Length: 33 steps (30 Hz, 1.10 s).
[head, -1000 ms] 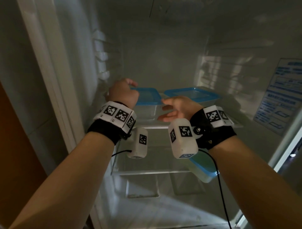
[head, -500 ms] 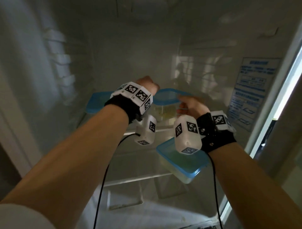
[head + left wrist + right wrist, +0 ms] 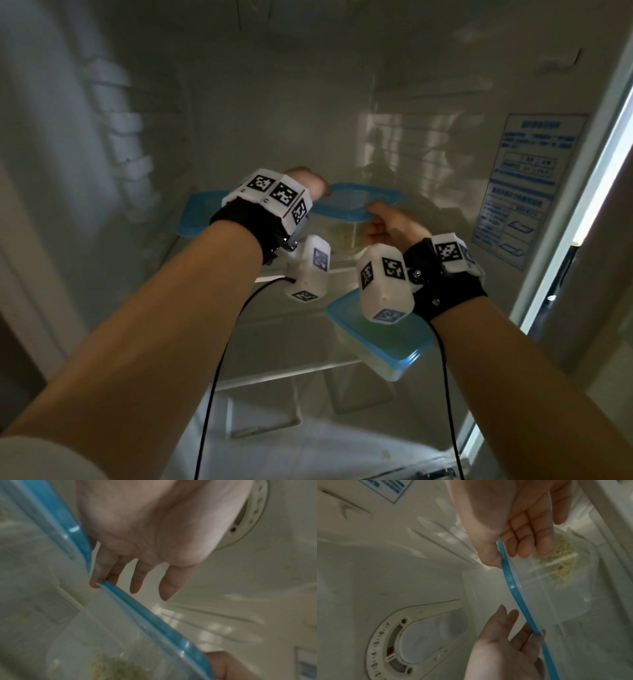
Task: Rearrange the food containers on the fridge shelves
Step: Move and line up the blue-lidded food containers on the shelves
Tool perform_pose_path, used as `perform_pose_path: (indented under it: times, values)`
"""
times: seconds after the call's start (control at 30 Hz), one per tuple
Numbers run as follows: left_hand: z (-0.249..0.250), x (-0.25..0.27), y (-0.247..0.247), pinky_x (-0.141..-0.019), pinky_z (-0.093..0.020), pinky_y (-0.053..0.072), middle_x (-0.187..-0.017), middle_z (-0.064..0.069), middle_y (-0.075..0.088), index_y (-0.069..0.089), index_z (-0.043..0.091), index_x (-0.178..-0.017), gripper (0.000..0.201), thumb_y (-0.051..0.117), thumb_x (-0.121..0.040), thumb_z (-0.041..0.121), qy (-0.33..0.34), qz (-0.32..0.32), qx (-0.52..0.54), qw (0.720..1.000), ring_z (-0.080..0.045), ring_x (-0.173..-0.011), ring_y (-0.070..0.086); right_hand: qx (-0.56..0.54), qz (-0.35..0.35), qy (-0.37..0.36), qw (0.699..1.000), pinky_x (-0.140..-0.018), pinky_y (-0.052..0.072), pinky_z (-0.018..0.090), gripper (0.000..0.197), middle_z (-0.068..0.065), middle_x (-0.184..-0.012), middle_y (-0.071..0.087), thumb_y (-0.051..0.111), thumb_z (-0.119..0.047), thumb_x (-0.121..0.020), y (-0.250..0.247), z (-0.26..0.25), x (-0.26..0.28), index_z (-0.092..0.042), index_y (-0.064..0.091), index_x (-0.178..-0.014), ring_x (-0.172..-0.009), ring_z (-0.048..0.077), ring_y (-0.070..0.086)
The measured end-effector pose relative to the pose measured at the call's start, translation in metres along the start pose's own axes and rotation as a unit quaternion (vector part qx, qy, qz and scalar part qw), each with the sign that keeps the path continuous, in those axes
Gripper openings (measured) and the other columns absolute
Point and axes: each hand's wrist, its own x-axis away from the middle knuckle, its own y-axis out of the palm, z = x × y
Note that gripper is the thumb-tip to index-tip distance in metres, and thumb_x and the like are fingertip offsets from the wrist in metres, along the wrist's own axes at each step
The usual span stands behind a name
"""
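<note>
From the head camera, both hands reached into the open fridge for the noodle container (image 3: 356,219), a clear box with a blue lid on the upper shelf (image 3: 274,274). The left hand (image 3: 305,185) met its left end and the right hand (image 3: 390,228) its right, but wrist gear hid the fingers, so neither grip could be read there. A second blue-lidded container (image 3: 195,214) sat just left of it on the same shelf, and a third container (image 3: 380,346) lay on the shelf below, partly covered by the right wrist camera. A printed label (image 3: 524,192) hung on the right wall.

The left wrist view, blurred, showed what the head view missed: the left hand (image 3: 145,534) lay nearly straight along the lid (image 3: 145,616), one fingertip touching its edge and the rest spread free, nothing clasped. Pale noodles showed through the box.

The right wrist view showed the right hand (image 3: 513,524) pinching the lid rim (image 3: 510,582), thumb on top and fingers curled beneath against the clear wall. Only here did the thermostat dial (image 3: 399,642) on the fridge ceiling appear fully.
</note>
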Motion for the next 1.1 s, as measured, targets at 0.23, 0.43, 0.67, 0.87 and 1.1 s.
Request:
perform_pose_path:
  times: [0.23, 0.43, 0.67, 0.87, 1.1]
  values:
    - [-0.023, 0.030, -0.016, -0.064, -0.028, 0.040, -0.086, -0.006, 0.056, 0.063, 0.006, -0.096, 0.029, 0.056, -0.083, 0.032, 0.002, 0.039, 0.370, 0.928, -0.021, -0.075, 0.053, -0.113, 0.023, -0.031, 0.993, -0.036, 0.034, 0.012, 0.026, -0.006, -0.028, 0.041, 0.057, -0.021, -0.079, -0.029, -0.025, 0.027, -0.011, 0.046, -0.057, -0.028, 0.010, 0.040]
    - [-0.058, 0.084, 0.000, -0.033, -0.010, 0.027, -0.070, 0.003, 0.046, 0.054, 0.018, -0.075, 0.011, 0.054, -0.085, 0.022, -0.003, -0.037, 0.569, 0.821, -0.004, -0.040, 0.040, -0.085, -0.063, -0.014, 0.994, -0.064, 0.037, 0.027, 0.013, 0.001, -0.056, 0.047, 0.060, -0.028, -0.064, -0.038, -0.024, 0.071, -0.016, 0.055, -0.065, -0.054, 0.016, 0.044]
    - [-0.084, 0.156, 0.010, -0.029, -0.009, 0.029, -0.063, -0.002, 0.059, 0.058, 0.014, -0.071, 0.017, 0.054, -0.083, 0.003, 0.016, -0.006, 0.613, 0.790, -0.004, -0.032, 0.043, -0.111, -0.200, 0.000, 0.974, -0.041, 0.040, 0.012, 0.018, -0.004, -0.032, 0.039, 0.054, -0.030, -0.061, -0.038, 0.011, 0.125, -0.018, 0.050, -0.047, -0.030, 0.008, 0.039]
    - [-0.109, 0.189, 0.028, -0.027, -0.008, 0.024, -0.060, -0.009, 0.055, 0.060, 0.002, -0.075, 0.010, 0.053, -0.081, -0.002, -0.016, -0.033, 0.544, 0.838, -0.005, -0.026, 0.041, -0.109, -0.266, 0.038, 0.957, -0.036, 0.032, 0.011, 0.023, -0.007, -0.025, 0.033, 0.064, -0.035, -0.045, -0.025, 0.041, 0.146, -0.018, 0.050, -0.038, -0.024, 0.007, 0.030]
    - [-0.142, 0.172, 0.060, -0.028, -0.008, 0.021, -0.065, -0.010, 0.047, 0.059, 0.011, -0.094, 0.015, 0.053, -0.083, 0.004, -0.117, -0.037, 0.459, 0.880, -0.002, -0.025, 0.037, -0.048, -0.214, 0.134, 0.967, -0.038, 0.030, 0.011, 0.030, -0.004, -0.026, 0.033, 0.052, -0.028, -0.069, 0.013, 0.082, 0.121, -0.014, 0.038, -0.047, -0.025, 0.010, 0.032]
